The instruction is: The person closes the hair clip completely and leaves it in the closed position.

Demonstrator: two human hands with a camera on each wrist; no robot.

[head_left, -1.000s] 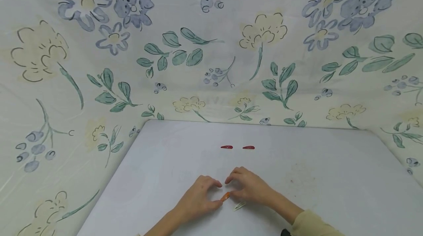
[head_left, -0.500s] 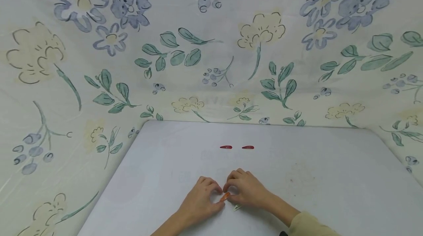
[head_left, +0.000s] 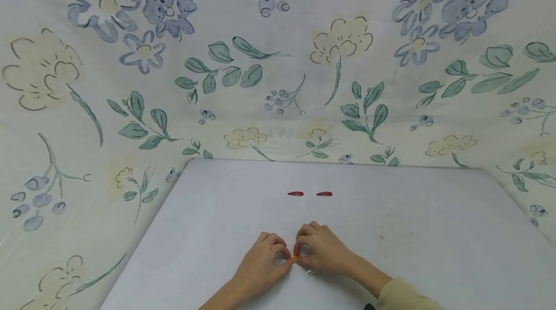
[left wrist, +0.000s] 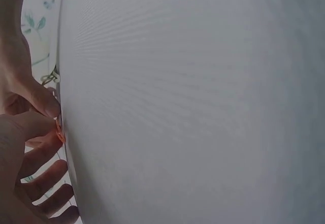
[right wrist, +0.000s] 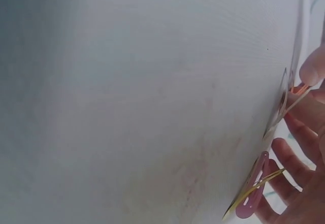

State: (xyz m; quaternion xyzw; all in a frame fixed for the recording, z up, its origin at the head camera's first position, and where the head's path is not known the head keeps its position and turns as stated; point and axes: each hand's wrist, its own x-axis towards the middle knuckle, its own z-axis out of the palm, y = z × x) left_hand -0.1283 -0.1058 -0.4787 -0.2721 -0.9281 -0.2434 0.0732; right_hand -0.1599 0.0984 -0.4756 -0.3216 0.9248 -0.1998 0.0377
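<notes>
An orange hair clip is held low over the white table between my two hands. My left hand pinches one end of it between thumb and index finger. From the other side my right hand pinches it the same way, the fingertips nearly meeting. Just below the right thumb lies a pale hair clip, partly covered by the hand. In the right wrist view, a pink snap hair clip with a raised yellowish metal arm shows in front of the right fingers.
Farther back on the white table, a red hair clip and another red hair clip lie side by side. A flower-patterned cloth rises behind and along the sides of the table. Faint marks spot the tabletop on the right.
Both hands have closed in on the orange clip; the left index finger has come down to its thumb. The orange clip has turned and shows less of its face.
</notes>
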